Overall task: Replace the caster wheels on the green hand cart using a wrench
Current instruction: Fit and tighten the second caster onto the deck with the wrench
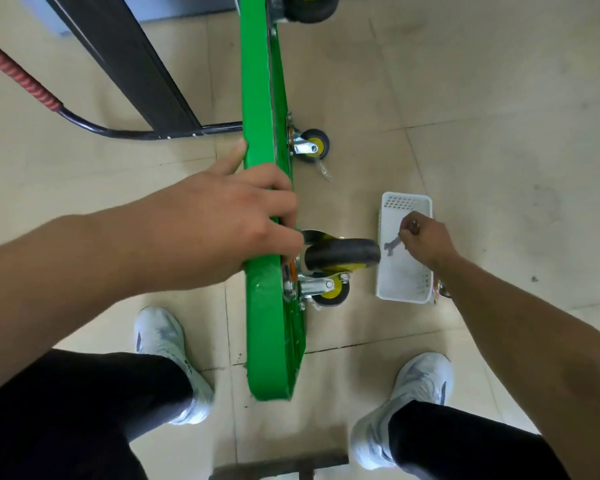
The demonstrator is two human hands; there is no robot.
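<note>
The floor [465, 98] is laid with large, pale beige, matte tiles, divided by thin dark grout lines [440, 123] that run crooked under the wide lens. Faint grey scuffs cloud the tiles toward the right edge, with one small dark speck [534, 279] there. At the far left corner a flat black metal post [129, 64] slants up from the floor, backed by a pale blue-grey panel [194, 5]. A dark brown bar [281, 465] lies at the near edge. The light is soft and even.
</note>
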